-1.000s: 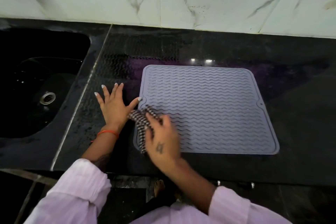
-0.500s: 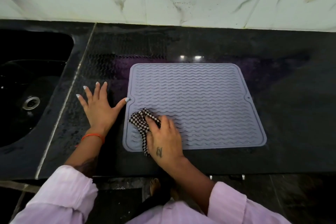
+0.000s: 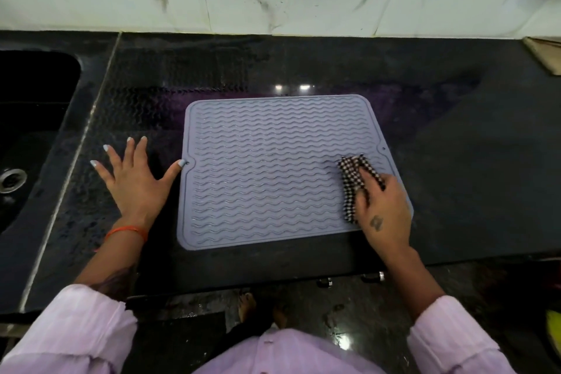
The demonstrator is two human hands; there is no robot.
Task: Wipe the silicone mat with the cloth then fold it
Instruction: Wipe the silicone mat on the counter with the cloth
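Two hands are at work. My right hand (image 3: 383,206) has its fingers (image 3: 364,191) curled over the checked cloth (image 3: 353,182), pressing it on the silicone mat (image 3: 273,170) at about four o'clock, near the mat's right edge. My left hand (image 3: 133,179) lies flat with fingers spread wide on the table (image 3: 455,161), at nine o'clock from the mat, only the thumb tip touching the mat's left rim.

I judge the risk to be the mat sliding: the dark top looks wet, and one thumb is a weak anchor if the cloth drags hard. The cloth is bunched small, so strips may be missed.

The sink (image 3: 33,130) at far nine o'clock shows only its drain; I see nothing else inside.
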